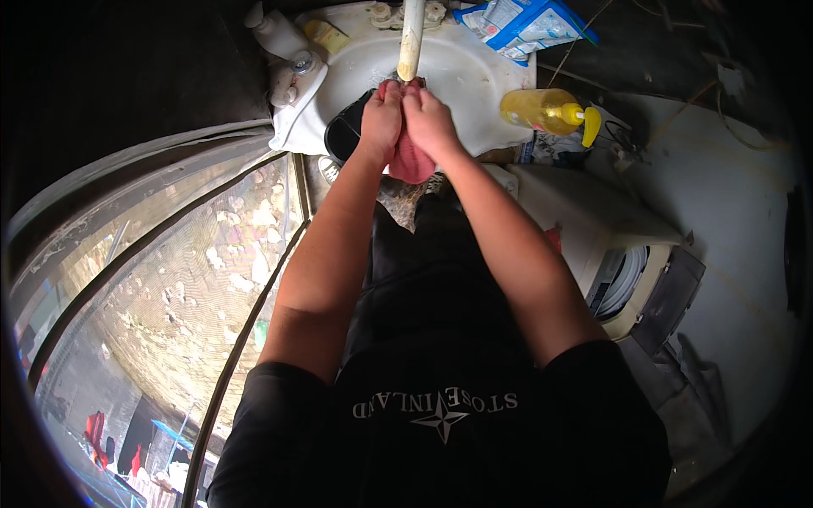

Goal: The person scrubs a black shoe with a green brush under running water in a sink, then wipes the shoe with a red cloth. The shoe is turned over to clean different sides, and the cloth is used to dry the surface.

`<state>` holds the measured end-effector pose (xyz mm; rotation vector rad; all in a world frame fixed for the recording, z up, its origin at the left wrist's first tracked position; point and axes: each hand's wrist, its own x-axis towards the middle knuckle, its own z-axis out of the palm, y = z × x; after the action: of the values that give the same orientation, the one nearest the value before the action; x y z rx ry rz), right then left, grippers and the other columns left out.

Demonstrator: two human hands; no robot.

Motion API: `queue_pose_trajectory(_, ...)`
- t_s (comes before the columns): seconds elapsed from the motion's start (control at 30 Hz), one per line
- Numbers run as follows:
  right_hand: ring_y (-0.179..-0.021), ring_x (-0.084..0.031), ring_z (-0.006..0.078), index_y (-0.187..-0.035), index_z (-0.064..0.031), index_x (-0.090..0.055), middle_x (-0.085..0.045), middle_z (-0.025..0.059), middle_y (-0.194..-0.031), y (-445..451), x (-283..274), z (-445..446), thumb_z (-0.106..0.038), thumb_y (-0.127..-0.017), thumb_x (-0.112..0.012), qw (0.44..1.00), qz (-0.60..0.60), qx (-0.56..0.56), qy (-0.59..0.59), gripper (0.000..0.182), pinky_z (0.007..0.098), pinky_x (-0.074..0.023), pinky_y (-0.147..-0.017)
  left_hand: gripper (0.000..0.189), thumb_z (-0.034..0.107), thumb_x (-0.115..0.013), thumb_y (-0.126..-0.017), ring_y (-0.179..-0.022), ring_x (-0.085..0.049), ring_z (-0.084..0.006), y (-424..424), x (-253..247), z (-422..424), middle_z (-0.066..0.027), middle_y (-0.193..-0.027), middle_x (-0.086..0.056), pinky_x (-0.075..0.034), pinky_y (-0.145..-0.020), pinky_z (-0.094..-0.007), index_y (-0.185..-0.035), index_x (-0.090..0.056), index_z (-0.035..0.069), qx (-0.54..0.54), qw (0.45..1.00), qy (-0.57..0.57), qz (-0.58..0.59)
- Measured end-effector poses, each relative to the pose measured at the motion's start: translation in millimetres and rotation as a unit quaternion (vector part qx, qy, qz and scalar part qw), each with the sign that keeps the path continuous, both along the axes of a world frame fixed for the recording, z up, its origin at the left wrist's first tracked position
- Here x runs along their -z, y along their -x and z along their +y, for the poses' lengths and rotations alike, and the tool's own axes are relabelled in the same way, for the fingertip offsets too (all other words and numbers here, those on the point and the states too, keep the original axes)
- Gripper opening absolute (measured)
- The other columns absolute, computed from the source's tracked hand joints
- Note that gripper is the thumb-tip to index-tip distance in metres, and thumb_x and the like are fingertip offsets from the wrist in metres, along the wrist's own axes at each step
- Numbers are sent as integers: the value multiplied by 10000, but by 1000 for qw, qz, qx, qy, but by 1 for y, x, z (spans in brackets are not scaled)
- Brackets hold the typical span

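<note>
My left hand (381,124) and my right hand (431,125) are side by side over the front of a white washbasin (486,98). Both grip a wet-looking red cloth (414,162), bunched between the fingers, its lower part hanging down toward me. Just beyond my fingertips ends a white pipe-like tap spout (411,44). Whether water runs from it is hard to tell. Left of my left hand a black container (346,130) leans at the basin's front; its inside is mostly hidden.
A yellow pump bottle (540,111) lies at the basin's right edge, below a blue-and-white plastic packet (530,28). At the left rim are a white pump bottle (276,35) and a yellow packet (327,36). A washing machine (559,190) stands right, a screened window (190,279) left.
</note>
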<state>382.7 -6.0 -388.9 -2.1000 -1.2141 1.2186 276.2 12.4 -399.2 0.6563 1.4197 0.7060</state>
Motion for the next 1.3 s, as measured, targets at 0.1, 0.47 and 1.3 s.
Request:
queue_pose_trajectory(0.1,-1082,-717,401,-1185,-17,-720,-757,241,-1085,-24,18,11,-484,-1067,-506,993,106,21,-36,528,456,-553,-953,387,354,-541,-1119,-1177,-659,-183,10,13,-12,-69,-1286,-699,-509,-1035,-332,-1326,-635,41,-61,980,30,-186)
queue_pose_trajectory(0.47,-1004,-703,476,-1114,-60,-726,-748,248,-1015,-4,6,11,-515,-1062,-491,995,29,38,-92,515,520,-554,-869,440,386,-478,-1136,-932,-661,-168,-12,-1,-1,-88,-1066,-727,-547,-873,-341,-1266,-662,8,-81,989,25,-119)
queue_pose_trajectory(1.3,-1078,-696,466,-1296,-17,-472,-709,301,-1151,8,-19,0,-442,-1044,-582,998,5,66,-11,507,477,-546,-919,397,322,-423,-1150,-1054,-697,-226,-17,17,3,-139,-1207,-694,-579,-940,-373,-1407,-535,41,-129,969,54,-204)
